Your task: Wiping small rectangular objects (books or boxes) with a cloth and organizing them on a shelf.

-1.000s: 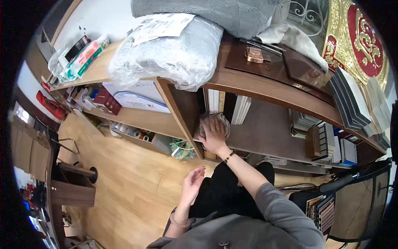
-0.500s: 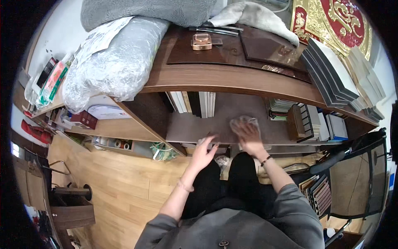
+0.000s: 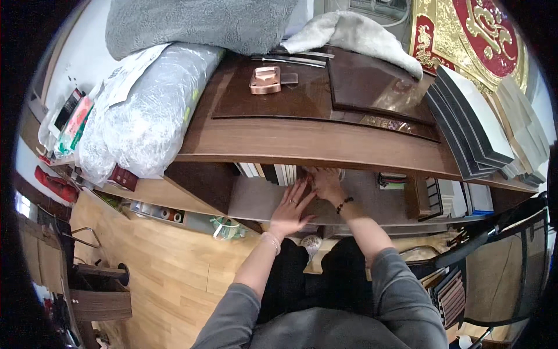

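My left hand (image 3: 290, 206) lies flat with its fingers spread on the grey-brown lower shelf (image 3: 250, 200) under the wooden desk top (image 3: 302, 142). My right hand (image 3: 324, 183) reaches further in under the desk's front edge, right beside the left one. It presses on a small pale cloth (image 3: 339, 173), of which only a corner shows. A dark bead bracelet sits on the right wrist. Several upright books (image 3: 268, 172) stand on the shelf just left of both hands.
On the desk top are a copper-coloured holder (image 3: 265, 79), a plastic-wrapped bundle (image 3: 145, 116), a grey blanket (image 3: 203, 23) and a white towel (image 3: 354, 35). Stacked grey boards (image 3: 476, 122) lean at the right. A black chair (image 3: 482, 244) stands to my right, above the wooden floor (image 3: 157, 262).
My right hand slid with the cloth from the shelf's left end toward its middle. My left hand rose from my lap and came down flat on the shelf.
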`<state>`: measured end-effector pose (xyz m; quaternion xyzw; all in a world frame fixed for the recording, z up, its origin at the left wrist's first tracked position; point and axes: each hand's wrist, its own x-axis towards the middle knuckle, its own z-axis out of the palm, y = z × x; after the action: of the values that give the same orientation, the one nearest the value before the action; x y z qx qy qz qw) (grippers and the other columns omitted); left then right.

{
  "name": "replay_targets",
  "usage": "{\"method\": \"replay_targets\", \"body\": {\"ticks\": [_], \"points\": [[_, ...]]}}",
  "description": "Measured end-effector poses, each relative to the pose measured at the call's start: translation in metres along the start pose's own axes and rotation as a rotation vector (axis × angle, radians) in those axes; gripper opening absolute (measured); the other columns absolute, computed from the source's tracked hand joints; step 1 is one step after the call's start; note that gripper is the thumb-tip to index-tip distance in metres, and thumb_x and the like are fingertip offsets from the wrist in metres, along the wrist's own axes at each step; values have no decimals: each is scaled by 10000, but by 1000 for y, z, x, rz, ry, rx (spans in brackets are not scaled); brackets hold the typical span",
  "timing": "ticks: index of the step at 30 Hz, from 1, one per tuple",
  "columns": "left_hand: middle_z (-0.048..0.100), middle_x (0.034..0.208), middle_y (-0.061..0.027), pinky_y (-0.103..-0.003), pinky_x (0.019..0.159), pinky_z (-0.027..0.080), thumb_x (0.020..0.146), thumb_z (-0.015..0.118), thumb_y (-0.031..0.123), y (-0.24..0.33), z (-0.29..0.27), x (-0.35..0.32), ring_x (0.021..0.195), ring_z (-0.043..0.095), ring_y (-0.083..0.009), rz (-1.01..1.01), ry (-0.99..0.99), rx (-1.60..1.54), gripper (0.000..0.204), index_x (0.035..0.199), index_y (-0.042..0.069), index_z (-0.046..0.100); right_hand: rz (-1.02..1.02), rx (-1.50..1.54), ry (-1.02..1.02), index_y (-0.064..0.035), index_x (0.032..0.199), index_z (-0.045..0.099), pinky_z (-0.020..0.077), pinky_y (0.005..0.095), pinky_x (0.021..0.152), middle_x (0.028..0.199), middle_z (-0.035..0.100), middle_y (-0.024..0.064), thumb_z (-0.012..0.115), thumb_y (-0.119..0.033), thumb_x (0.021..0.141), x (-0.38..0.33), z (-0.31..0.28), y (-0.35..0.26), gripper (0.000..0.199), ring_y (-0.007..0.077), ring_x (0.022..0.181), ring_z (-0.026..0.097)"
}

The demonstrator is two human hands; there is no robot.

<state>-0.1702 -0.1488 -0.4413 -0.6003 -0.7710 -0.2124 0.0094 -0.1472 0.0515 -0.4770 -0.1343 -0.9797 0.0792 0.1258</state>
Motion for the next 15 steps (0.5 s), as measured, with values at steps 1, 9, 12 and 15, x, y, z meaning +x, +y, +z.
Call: {"method": "replay_targets", "body": {"ticks": [1, 9, 12, 15], "points": [[118, 1508, -152, -456, 1128, 122, 823, 553, 456, 0, 2, 7, 1398, 88, -316, 15, -28, 26, 711, 1411, 149, 299, 104, -52, -121, -99, 1238, 529, 330, 458, 1018, 1262, 513, 186, 508, -241, 831, 23, 15, 15, 432, 340, 1183, 468], [97, 1513, -147, -466, 1130, 105, 831, 525, 495, -1, -4, 8, 1402, 64, -314, -17, -92, 56, 707, 1416, 174, 293, 9, 86, -46, -75, 1150, 573, 390, 483, 922, 1168, 561, 195, 491, -266, 863, 8, 45, 21, 355, 359, 1066, 528], [113, 1510, -146, -470, 1129, 105, 831, 518, 509, -7, -4, -10, 1400, 73, -315, -54, -108, 63, 711, 1417, 178, 290, -150, 149, -3, -49, 1107, 584, 391, 507, 888, 1133, 572, 189, 474, -314, 886, -45, -9, -8, 363, 385, 1023, 531], [132, 1508, -137, -469, 1129, 104, 832, 510, 520, -4, -3, 12, 1398, 86, -315, -3, -103, 57, 709, 1415, 178, 296, 73, 138, 47, -96, 1169, 563, 412, 439, 910, 1144, 577, 161, 502, -319, 875, -39, -23, 63, 374, 361, 1038, 533]]}}
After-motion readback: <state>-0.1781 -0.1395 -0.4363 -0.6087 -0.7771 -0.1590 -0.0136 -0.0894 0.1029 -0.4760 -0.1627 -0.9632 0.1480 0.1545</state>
